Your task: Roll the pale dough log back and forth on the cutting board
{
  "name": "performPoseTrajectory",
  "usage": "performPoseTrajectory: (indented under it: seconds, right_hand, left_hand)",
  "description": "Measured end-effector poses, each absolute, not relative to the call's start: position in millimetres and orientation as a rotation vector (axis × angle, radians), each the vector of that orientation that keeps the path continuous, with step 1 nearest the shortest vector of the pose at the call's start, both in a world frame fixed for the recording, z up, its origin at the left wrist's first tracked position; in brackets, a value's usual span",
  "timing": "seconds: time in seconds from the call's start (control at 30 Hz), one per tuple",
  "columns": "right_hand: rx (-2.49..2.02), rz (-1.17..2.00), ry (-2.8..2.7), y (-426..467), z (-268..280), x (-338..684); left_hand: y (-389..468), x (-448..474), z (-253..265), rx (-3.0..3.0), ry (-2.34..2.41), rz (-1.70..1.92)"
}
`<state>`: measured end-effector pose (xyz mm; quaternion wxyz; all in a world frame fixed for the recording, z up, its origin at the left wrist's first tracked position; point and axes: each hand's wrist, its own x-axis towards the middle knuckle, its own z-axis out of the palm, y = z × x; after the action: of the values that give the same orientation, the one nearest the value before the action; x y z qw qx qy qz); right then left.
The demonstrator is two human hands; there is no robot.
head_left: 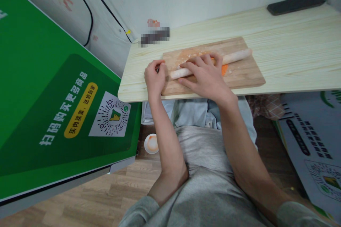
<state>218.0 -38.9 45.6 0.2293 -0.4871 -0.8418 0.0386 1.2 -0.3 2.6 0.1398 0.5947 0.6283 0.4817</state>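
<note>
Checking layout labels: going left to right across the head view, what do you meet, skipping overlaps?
Large flat green printed panel with white lettering → bare left hand → pale cylindrical rolling pin → black flat rounded slab.

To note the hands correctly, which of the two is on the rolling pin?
The right hand, spread over the rolling pin; the left hand is apart from it, at the left edge of the wooden board.
</note>
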Motion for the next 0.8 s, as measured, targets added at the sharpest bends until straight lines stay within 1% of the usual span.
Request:
performPoseTrajectory:
  seconds: [0.8]
  right_hand:
    - [-1.352,0.069,-2.296,-37.4,43.2,215.2]
  left_hand:
    - [2.8,-3.1,0.4,1.681,1.784,1.374]
